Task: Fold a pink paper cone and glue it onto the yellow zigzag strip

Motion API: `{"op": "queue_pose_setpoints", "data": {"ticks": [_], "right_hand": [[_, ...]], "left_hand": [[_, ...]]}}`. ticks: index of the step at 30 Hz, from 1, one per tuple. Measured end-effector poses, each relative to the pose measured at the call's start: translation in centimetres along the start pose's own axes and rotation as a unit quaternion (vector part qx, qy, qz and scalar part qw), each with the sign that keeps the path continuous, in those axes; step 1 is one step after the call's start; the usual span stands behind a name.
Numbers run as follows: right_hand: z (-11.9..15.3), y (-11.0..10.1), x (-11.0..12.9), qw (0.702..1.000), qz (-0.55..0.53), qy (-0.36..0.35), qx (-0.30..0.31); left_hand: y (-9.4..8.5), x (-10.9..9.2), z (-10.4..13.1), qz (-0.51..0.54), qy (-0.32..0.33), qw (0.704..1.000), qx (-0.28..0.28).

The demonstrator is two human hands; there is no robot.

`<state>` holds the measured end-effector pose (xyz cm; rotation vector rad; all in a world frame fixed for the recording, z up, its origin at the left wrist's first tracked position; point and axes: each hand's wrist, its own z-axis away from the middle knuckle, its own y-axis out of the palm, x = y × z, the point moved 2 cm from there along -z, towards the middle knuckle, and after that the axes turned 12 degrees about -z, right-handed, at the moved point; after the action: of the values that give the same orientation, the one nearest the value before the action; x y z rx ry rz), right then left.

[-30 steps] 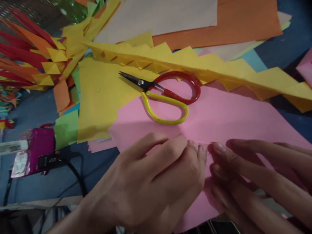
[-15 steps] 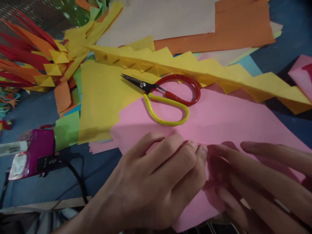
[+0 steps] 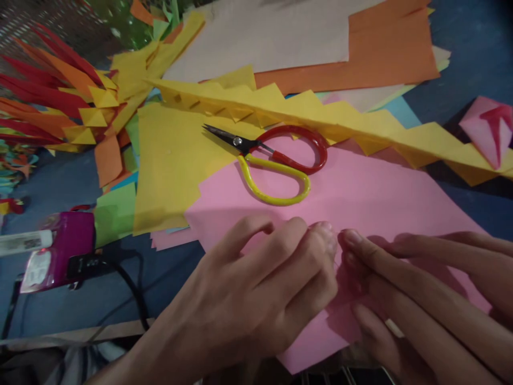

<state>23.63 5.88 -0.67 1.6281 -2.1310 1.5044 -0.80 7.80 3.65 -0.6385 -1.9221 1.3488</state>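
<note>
A large pink paper sheet (image 3: 368, 192) lies in front of me, with both hands over its near part. My left hand (image 3: 276, 289) is closed, its fingers curled and fingertips pressed together above the sheet. Just beside it, my right hand (image 3: 409, 278) brings its foremost fingertips together, while other fingers stretch out to the right. Whatever the fingertips grip is hidden or too small to make out. Scissors (image 3: 276, 160) with one red and one yellow handle loop rest beyond the hands, their dark blades pointing left across a yellow sheet (image 3: 172, 166).
A long zigzag-folded yellow paper strip (image 3: 296, 109) crosses behind the scissors. A folded pink piece (image 3: 487, 128) is at right. White (image 3: 276, 37) and orange paper (image 3: 393, 48) lie farther back. Red-and-orange paper spikes (image 3: 52, 91) and a purple device (image 3: 76, 235) with a black cable occupy the left.
The right fingertips have drawn together close to the left ones. The view has shifted slightly, showing more of the folded pink piece at right. The scissors lie in the same spot.
</note>
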Motion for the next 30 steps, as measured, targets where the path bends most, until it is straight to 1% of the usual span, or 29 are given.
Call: {"op": "queue_pose_setpoints", "data": {"ticks": [3,5,7,9,10,13,15,17,19,22,25,27,30], "right_hand": [[0.8,-0.4,-0.4,1.000,0.014,-0.003,-0.016],[1.1,-0.5,-0.6,0.999,0.021,-0.007,-0.024],[1.0,-0.5,-0.6,0.999,0.032,-0.010,-0.030],[0.4,-0.3,-0.5,0.998,0.044,-0.012,-0.031],[-0.1,-0.1,-0.4,0.998,0.054,-0.013,-0.029],[-1.6,0.4,-0.1,0.996,0.085,-0.014,-0.008],[-2.4,0.4,-0.1,0.996,0.093,-0.014,0.003],[-2.7,0.3,-0.3,0.996,0.090,-0.019,0.013],[-2.6,0.0,-0.5,0.996,0.074,-0.030,0.027],[-2.0,-0.3,-0.5,0.995,0.031,-0.073,0.059],[-1.5,0.0,-0.1,0.990,-0.016,-0.105,0.094],[-1.5,0.4,0.2,0.990,-0.042,-0.097,0.090],[-1.9,0.8,0.5,0.993,-0.064,-0.070,0.064]], "left_hand": [[-0.4,0.4,0.7,-0.011,-0.009,1.000,-0.002],[-1.0,0.5,1.3,-0.016,-0.039,0.999,-0.004],[-1.6,0.4,2.0,-0.022,-0.086,0.996,-0.011],[-2.1,-0.2,2.6,-0.007,-0.123,0.992,-0.021],[-2.3,-0.6,2.8,0.009,-0.130,0.991,-0.022],[-2.1,-2.0,3.0,0.066,-0.127,0.990,-0.011],[-1.7,-2.5,2.8,0.087,-0.138,0.987,-0.012],[-1.3,-2.5,2.6,0.093,-0.151,0.984,-0.016],[-1.2,-2.3,2.3,0.087,-0.150,0.985,-0.021],[-1.2,-2.0,2.0,0.077,-0.144,0.986,-0.028],[-1.1,-1.8,1.7,0.085,-0.153,0.984,-0.032],[-0.8,-1.8,1.3,0.098,-0.166,0.981,-0.025],[-0.5,-1.9,0.6,0.114,-0.190,0.975,-0.006]]}}
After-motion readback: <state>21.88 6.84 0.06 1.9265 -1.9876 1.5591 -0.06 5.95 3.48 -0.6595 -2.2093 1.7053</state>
